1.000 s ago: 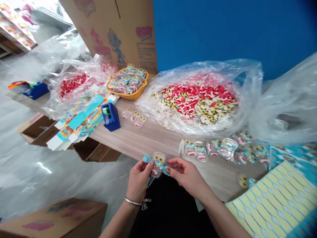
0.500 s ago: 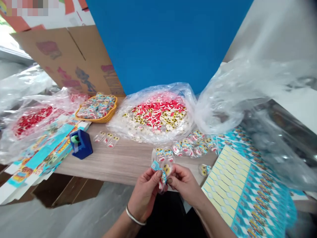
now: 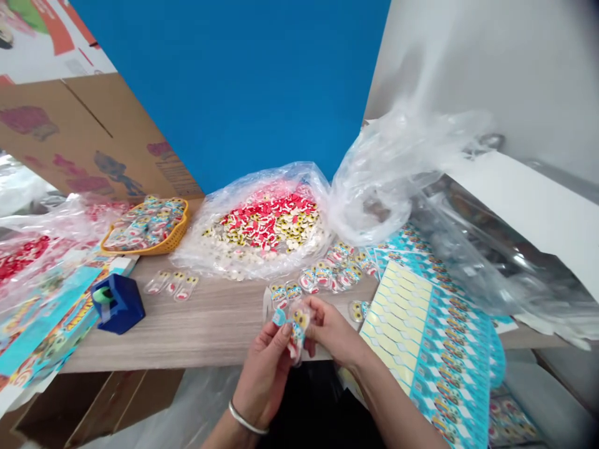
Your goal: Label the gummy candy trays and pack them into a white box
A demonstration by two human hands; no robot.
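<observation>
The left hand point(image 3: 264, 374) and right hand point(image 3: 333, 330) pinch a clear gummy-candy packet point(image 3: 298, 327) tightly between their fingers, its blue paper tab point(image 3: 279, 317) bent round the edge, just before the row of packets point(image 3: 322, 277).

A long bench point(image 3: 187, 330) with a light brown wood-grain top is seen across the view. Near its middle, a large clear plastic bag point(image 3: 264, 249) of red, white and yellow candy pieces is laid. To the left of that bag, a yellow woven plastic basket point(image 3: 145, 231) heaped with small candy packets is placed. A cube-shaped blue tape dispenser point(image 3: 116, 304) is stood near the front edge, with three clear candy packets point(image 3: 171, 285) set in a row behind it. Further clear candy packets point(image 3: 322, 277) are scattered in front of the large bag, and flat printed turquoise cardboard box blanks point(image 3: 47, 324) are spread at the left end. Turquoise printed label sheets point(image 3: 444, 355) are laid at the right.
</observation>
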